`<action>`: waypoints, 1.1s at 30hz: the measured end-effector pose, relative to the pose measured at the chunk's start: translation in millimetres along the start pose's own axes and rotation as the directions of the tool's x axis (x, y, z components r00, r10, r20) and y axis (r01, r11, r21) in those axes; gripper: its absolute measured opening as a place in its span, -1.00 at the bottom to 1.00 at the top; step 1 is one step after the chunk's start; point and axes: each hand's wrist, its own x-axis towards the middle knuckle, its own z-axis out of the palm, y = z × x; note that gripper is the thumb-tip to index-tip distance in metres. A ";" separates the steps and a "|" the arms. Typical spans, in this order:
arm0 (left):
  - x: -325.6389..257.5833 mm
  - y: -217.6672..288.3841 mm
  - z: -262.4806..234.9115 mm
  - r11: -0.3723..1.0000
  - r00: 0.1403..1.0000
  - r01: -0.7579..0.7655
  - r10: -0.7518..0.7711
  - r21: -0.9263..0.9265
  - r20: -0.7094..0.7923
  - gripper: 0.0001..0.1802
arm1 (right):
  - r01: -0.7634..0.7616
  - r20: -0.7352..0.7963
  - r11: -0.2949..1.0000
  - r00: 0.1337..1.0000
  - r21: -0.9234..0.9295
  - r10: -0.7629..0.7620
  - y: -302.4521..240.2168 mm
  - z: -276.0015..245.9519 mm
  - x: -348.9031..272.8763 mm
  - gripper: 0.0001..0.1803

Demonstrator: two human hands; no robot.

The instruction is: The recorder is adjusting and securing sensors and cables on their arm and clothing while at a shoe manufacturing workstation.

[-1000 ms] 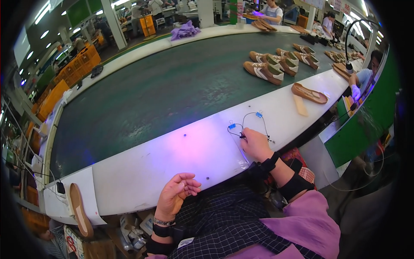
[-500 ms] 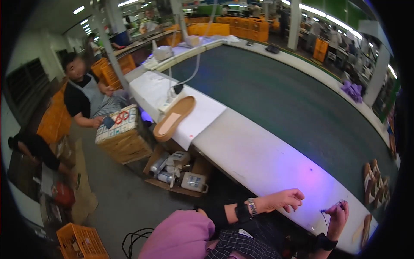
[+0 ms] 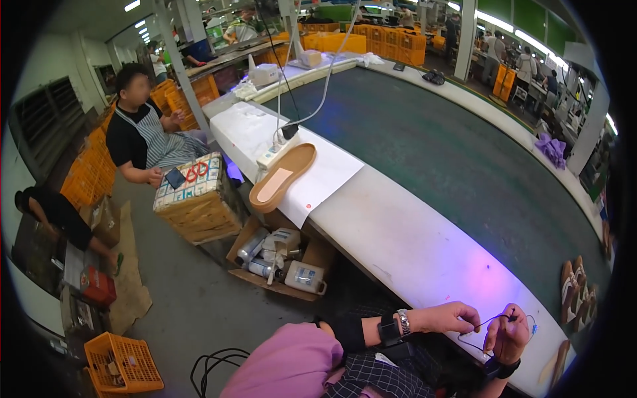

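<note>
At the near edge of the white bench (image 3: 398,232), both hands pinch one thin dark wire (image 3: 488,323). The left hand (image 3: 446,318), a watch at its wrist, has fingertips closed narrowly on the wire's left end. The right hand (image 3: 507,338), just to its right, is curled shut around the other end, where a small blue piece shows. The wire lies between them, its long axis running left to right across the bench edge, sagging in a loop below; each hand is equally close to it. Farther left, a tan shoe insole (image 3: 282,178) rests on a white sheet. Beyond the bench stretches the green conveyor belt (image 3: 451,139), a seated person (image 3: 142,136) far left.
</note>
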 end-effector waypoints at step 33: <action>-2.9 29.4 -14.1 0.942 0.990 0.082 -0.116 -0.326 -0.085 -0.58 | -0.006 -0.045 0.919 0.999 0.394 0.026 -18.3 -24.7 -16.1 -0.41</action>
